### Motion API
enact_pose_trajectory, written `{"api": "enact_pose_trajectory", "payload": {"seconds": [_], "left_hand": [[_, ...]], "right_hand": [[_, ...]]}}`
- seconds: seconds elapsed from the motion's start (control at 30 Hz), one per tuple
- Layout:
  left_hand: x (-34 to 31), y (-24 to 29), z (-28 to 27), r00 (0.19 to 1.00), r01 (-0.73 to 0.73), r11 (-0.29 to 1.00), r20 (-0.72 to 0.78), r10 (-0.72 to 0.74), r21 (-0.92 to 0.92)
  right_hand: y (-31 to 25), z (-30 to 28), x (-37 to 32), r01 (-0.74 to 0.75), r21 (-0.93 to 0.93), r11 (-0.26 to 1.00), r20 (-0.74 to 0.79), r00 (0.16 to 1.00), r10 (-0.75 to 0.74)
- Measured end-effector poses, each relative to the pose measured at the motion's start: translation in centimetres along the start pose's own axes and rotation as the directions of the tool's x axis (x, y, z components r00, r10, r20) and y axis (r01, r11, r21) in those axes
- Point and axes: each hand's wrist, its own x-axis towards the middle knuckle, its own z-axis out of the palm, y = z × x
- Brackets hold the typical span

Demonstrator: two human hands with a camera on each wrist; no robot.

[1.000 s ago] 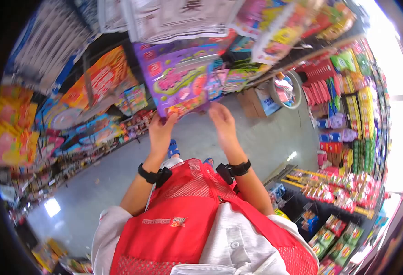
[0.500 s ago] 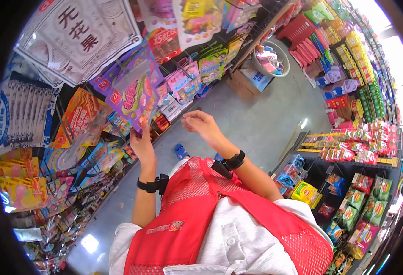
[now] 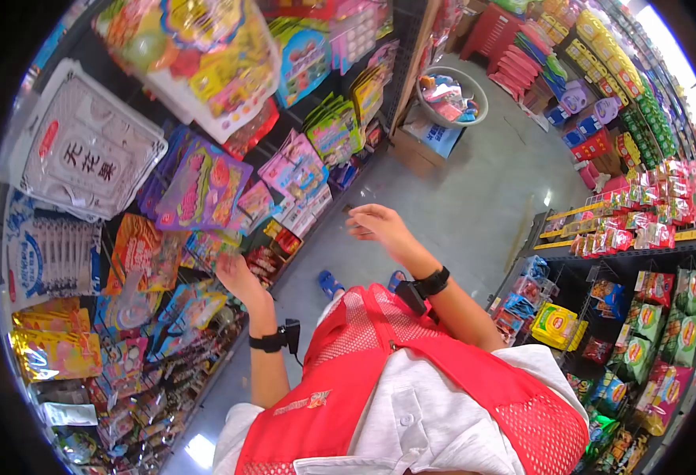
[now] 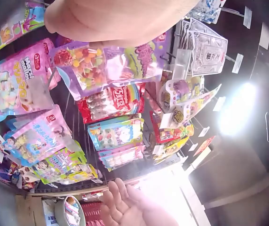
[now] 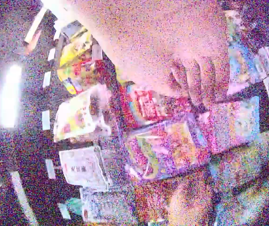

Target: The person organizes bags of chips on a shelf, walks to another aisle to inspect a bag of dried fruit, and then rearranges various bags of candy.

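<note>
The purple candy bag (image 3: 204,186) hangs on the rack, its front also facing the left wrist view as a purple pouch (image 4: 111,66). Just below it in the head view is my left hand (image 3: 241,281), blurred, with nothing visible in its grip. My right hand (image 3: 380,228) is held out over the floor, fingers loosely bent and holding nothing. The right wrist view is grainy; there the right hand (image 5: 172,52) is above the purple bag (image 5: 165,148), with the left hand (image 5: 191,202) below it.
White bags with black lettering (image 3: 95,146) and an orange bag (image 3: 142,253) hang around the purple one. A grey tub (image 3: 475,83) stands on a cardboard box (image 3: 419,150) at the rack's end. Across the aisle is another snack rack (image 3: 601,269).
The left hand has let go of the purple bag and moved slightly down from it. The right hand, near the bag's lower edge a second ago, has drawn away. The head view has shifted.
</note>
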Motion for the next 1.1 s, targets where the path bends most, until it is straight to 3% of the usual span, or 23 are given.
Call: {"api": "enact_pose_trajectory", "payload": {"seconds": [0.07, 0.17, 0.3, 0.47, 0.57, 0.77, 1.1], "left_hand": [[-0.7, -1.9, 0.4, 0.999, -0.007, 1.0, 0.038, 0.008, -0.029], [-3.1, -2.4, 2.4, 0.986, 0.103, 0.992, 0.136, -0.094, -0.068], [-7.1, -0.7, 6.7, 0.97, 0.135, 0.986, 0.216, -0.112, -0.094], [-11.5, 0.5, 11.6, 0.942, 0.078, 0.994, 0.331, -0.05, -0.072], [-14.8, 1.1, 13.8, 0.918, 0.025, 0.999, 0.396, -0.005, -0.046], [-17.6, 2.0, 16.7, 0.864, -0.052, 0.999, 0.501, 0.048, -0.006], [-19.4, 2.4, 23.3, 0.772, -0.037, 0.999, 0.634, 0.045, -0.025]], "right_hand": [[-1.8, -3.1, -0.7, 0.029, -0.005, 1.0, -0.073, 0.997, -0.03], [-4.7, -7.7, -2.6, 0.149, 0.029, 0.988, -0.135, 0.98, -0.143], [-6.8, -14.3, -6.1, 0.228, 0.091, 0.969, -0.252, 0.947, -0.199], [-6.3, -23.8, -10.2, 0.296, 0.197, 0.935, -0.415, 0.889, -0.194], [-5.1, -29.9, -11.9, 0.421, 0.31, 0.852, -0.469, 0.848, -0.248], [-5.4, -36.4, -16.0, 0.664, 0.429, 0.612, -0.623, 0.708, -0.331], [-1.4, -43.0, -21.4, 0.783, 0.397, 0.479, -0.755, 0.575, -0.314]]}}
